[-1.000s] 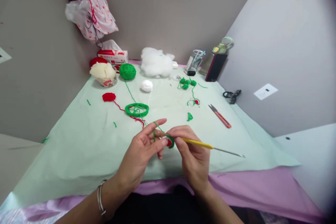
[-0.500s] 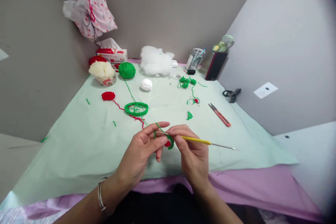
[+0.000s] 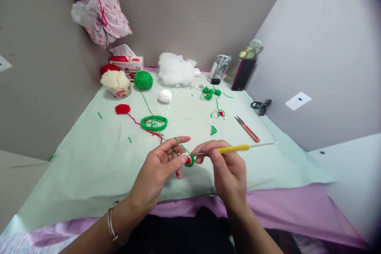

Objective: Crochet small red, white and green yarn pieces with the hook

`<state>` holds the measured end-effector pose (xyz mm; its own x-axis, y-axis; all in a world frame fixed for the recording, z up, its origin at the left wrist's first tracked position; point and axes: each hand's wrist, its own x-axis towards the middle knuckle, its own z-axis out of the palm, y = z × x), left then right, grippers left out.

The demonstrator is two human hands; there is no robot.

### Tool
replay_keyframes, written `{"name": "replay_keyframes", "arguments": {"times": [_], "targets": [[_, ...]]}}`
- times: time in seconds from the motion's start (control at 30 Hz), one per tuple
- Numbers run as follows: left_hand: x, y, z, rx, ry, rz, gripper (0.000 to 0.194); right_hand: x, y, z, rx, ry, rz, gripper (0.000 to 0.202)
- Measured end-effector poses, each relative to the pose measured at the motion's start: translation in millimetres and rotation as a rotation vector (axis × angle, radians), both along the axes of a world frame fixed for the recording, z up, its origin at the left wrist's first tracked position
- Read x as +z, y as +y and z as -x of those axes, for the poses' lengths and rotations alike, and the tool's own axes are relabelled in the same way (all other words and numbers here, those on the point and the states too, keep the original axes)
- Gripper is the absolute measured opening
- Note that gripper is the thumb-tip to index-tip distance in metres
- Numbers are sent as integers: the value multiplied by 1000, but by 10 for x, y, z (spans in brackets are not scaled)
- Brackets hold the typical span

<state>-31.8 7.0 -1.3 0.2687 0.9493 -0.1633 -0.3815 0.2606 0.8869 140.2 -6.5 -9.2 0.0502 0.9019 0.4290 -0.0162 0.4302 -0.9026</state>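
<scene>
My left hand [image 3: 162, 163] pinches a small round crochet piece [image 3: 189, 161], red in the middle with a green rim and some white. Green yarn runs over its raised index finger down to the piece. My right hand [image 3: 228, 164] is closed on a crochet hook with a yellow handle [image 3: 233, 149], whose metal tip reaches the piece's top edge. Beyond my left hand lie a coil of green yarn [image 3: 154, 123], a red yarn bundle [image 3: 122, 109] and a white yarn ball [image 3: 165, 96]. A green yarn ball [image 3: 143, 80] sits farther back.
Red-handled snips [image 3: 247, 129] lie at the right, near a black hair clip [image 3: 262, 107]. White stuffing [image 3: 176, 70], a tissue box [image 3: 127, 64], a clear cup [image 3: 220, 67] and a phone [image 3: 243, 74] stand along the back. Small green pieces [image 3: 209, 93] lie before the cup.
My right hand has moved right, away from my left hand, and the hook has shifted right with its rear end raised. The small piece is still in my left hand.
</scene>
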Motion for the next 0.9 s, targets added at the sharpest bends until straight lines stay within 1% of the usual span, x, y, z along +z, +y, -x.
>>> {"name": "replay_keyframes", "arguments": {"times": [0.07,0.1,0.17,0.2,0.27,0.3,0.33,0.4,0.47,0.5,0.57,0.63,0.7,0.73,0.8,0.83,0.87,0.9], "targets": [[-11,-17,-8,40,33,-36,34,-2,-36,5,-42,-159,-91,22],[-12,-27,-19,68,55,-49,34,-16,-47,16,-58,-256,-163,24],[-10,-43,-49,119,85,-57,42,-73,-53,50,-119,-463,-353,28],[-8,-47,-65,129,75,-41,48,-111,-50,70,-173,-558,-458,31],[-3,-42,-84,76,-10,49,58,-183,-39,103,-296,-681,-607,34],[-1,-32,-85,26,-76,112,60,-205,-34,112,-332,-685,-623,35],[2,-18,-77,-20,-142,175,60,-213,-31,116,-335,-644,-591,35],[12,12,-49,-56,-232,256,55,-187,-24,112,-280,-432,-428,32],[25,31,-21,-30,-249,245,50,-126,-9,109,-189,-163,-244,27],[31,33,-15,-17,-233,221,48,-95,3,114,-136,-66,-174,25],[33,24,-22,1,-176,159,47,-51,28,142,-57,23,-106,21],[19,6,-47,44,-114,97,47,-47,40,183,-38,-24,-110,21],[-10,-5,-72,96,-94,58,50,-79,31,214,-117,-167,-194,25],[-25,-5,-80,100,-106,64,50,-100,22,220,-174,-270,-267,29],[-46,9,-78,44,-168,139,48,-135,3,206,-269,-471,-429,34],[-49,22,-70,1,-207,192,46,-140,-2,190,-291,-515,-471,34],[-47,36,-57,-32,-243,240,43,-135,-4,171,-297,-497,-463,32],[-39,51,-43,-50,-271,274,40,-121,-1,152,-285,-415,-407,29]]}}
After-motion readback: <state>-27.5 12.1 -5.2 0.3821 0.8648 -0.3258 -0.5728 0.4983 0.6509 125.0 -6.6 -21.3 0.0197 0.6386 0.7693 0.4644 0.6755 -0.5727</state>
